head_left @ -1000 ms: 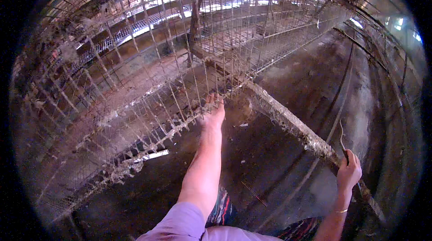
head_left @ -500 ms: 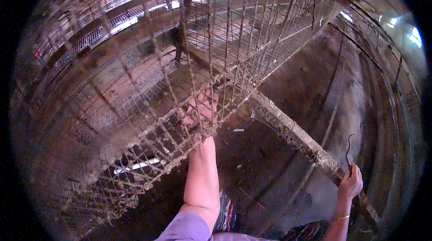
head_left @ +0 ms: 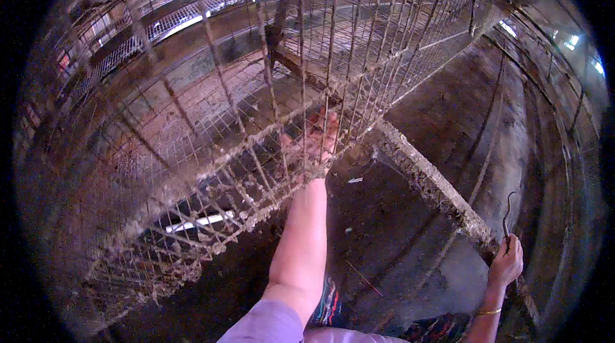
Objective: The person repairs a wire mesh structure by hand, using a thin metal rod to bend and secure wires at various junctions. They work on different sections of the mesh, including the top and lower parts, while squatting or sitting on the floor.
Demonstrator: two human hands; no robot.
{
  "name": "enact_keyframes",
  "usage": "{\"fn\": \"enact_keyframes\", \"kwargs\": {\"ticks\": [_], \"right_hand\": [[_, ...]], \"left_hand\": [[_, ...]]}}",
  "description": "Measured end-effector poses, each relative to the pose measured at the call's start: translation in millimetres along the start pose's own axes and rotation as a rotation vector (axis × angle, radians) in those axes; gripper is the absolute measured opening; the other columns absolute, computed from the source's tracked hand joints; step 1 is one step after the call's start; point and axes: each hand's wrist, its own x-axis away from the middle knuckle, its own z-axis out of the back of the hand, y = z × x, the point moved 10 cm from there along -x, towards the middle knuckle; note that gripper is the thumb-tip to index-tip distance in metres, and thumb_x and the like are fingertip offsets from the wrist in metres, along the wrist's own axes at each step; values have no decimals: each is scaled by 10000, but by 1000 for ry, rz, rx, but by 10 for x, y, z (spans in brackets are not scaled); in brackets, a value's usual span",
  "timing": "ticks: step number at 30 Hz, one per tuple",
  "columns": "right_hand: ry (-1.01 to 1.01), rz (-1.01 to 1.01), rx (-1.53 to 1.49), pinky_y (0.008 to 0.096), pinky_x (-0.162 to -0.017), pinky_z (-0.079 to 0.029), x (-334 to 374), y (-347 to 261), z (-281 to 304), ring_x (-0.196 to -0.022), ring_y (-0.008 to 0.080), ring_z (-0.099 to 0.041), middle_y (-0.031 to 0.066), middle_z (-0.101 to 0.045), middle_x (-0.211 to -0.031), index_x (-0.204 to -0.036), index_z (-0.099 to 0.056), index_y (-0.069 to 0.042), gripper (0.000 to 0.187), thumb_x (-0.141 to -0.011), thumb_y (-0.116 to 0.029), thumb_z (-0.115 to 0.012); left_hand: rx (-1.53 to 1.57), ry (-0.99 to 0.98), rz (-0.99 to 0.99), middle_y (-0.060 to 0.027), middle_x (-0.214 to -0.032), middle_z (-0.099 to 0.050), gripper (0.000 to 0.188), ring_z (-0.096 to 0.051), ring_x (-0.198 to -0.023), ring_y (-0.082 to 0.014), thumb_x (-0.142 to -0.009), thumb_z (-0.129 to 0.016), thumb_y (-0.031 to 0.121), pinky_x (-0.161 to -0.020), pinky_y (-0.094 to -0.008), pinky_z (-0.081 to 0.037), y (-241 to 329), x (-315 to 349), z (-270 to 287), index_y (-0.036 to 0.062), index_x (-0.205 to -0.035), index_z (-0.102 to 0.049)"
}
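My left hand (head_left: 314, 134) is behind the crusted bars of a wire cage (head_left: 256, 144), close to the cage's lower corner. Its thumb and fingers look spread, with nothing visible in them, though the bars partly cover them. Below it my bare forearm rises from a purple sleeve. At the lower right, my right hand (head_left: 507, 259) is closed around a thin, curved, dark rod with a hooked tip (head_left: 508, 211), which points upward. That hand is beside a dirt-caked beam (head_left: 442, 189), and I cannot tell whether it touches it. A yellow bangle circles the wrist.
Clumps of dirt coat the cage's lower edge. A white tube (head_left: 200, 222) shows through the mesh at lower left. The dark floor (head_left: 397, 259) has a small pale scrap (head_left: 355, 180) and a thin reddish stick (head_left: 364, 278) on it. More cage rows stretch away behind.
The view has shifted, so the cage and beam appear farther right and slightly higher. My left hand stays behind the bars near the corner. My right hand still grips the rod.
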Motion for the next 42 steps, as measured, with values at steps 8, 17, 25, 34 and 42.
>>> {"fn": "enact_keyframes", "kwargs": {"ticks": [8, 17, 25, 34, 42], "right_hand": [[46, 41, 8, 373, -710, -490, -9, 5, -65, -847, 281, -598, 88, -627, -908, -946, -592, -65, 172, -823, -185, -597], [-51, -47, 35, 374, -752, -483, 8, 68, -106, -890, 280, -599, 92, -637, -966, -996, -602, -73, 203, -818, -170, -593], [5, 0, -1, 385, -746, -482, -27, -7, -51, -896, 293, -590, 98, -627, -966, -1000, -598, -73, 196, -818, -142, -573], [-1, 26, 11, 388, -741, -482, -1, 30, -82, -902, 297, -588, 110, -627, -970, -1007, -588, -61, 197, -836, -155, -564], [-69, -33, 28, 390, -778, -478, 24, 108, -123, -931, 303, -584, 125, -627, -1005, -1028, -590, -42, 244, -813, -158, -581]], "left_hand": [[-58, -169, 174, -171, -1258, -521, 672, -502, -1138, -381, -746, -585, 596, -1026, -634, -238, -68, -94, -269, 42, -1126, -583], [-81, -72, 17, -202, -1113, -596, 495, -565, -1025, -403, -831, -532, 458, -900, -637, -402, 28, -172, -49, 13, -1039, -596], [-425, -293, -105, -249, -1055, -602, 471, -619, -884, -412, -840, -490, 299, -626, -464, -554, 40, -223, -258, -91, -1102, -511], [-328, -373, 3, -213, -1089, -601, 415, -591, -964, -408, -836, -509, 313, -732, -512, -475, -46, -106, -371, -32, -1061, -562], [-234, -544, -8, -180, -1130, -596, 365, -562, -1030, -408, -843, -515, 349, -926, -608, -378, -183, 23, -713, 35, -989, -631]]}}
